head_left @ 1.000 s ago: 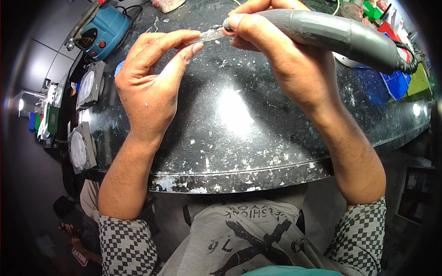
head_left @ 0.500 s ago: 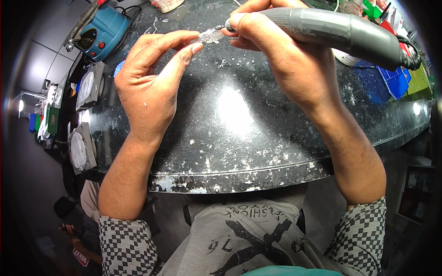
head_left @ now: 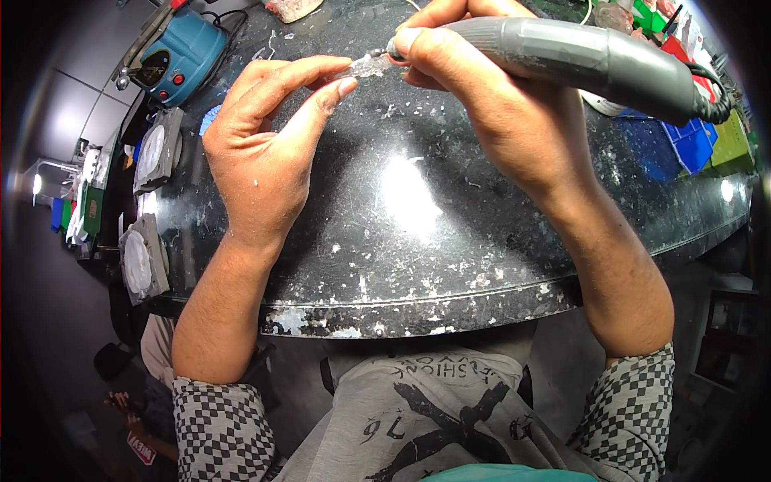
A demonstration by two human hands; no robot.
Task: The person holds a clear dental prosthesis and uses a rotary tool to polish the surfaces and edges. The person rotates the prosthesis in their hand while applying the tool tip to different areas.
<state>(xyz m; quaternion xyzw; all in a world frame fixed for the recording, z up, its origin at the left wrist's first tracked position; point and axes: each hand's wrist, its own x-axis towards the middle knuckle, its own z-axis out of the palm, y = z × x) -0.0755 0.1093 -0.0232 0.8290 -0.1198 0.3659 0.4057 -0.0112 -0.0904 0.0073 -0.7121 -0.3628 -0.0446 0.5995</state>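
Note:
A small clear, jagged piece (head_left: 369, 67) is pinched between the thumb and fingers of my left hand (head_left: 261, 149). My right hand (head_left: 522, 120) is closed around a thick grey rotary handpiece (head_left: 562, 55), held like a pen with its coiled cord trailing off to the right. The handpiece's narrow tip points left and meets the upper edge of the clear piece, or comes very close to it. Both hands are raised over the far part of the dark speckled table (head_left: 345, 233). My fingers partly hide the clear piece, so its full shape does not show.
At the back left stands a teal machine (head_left: 185, 56) with a red button. Two square grey plates with whitish round discs (head_left: 157, 153) line the left edge. Blue bins (head_left: 689, 146) sit at the right. A pinkish-white lump (head_left: 293, 8) lies at the back. Another person's hands (head_left: 120, 402) show at lower left.
The handpiece and my right hand have shifted slightly left, bringing the tip further over the clear piece. My left hand has moved a little to the right and down.

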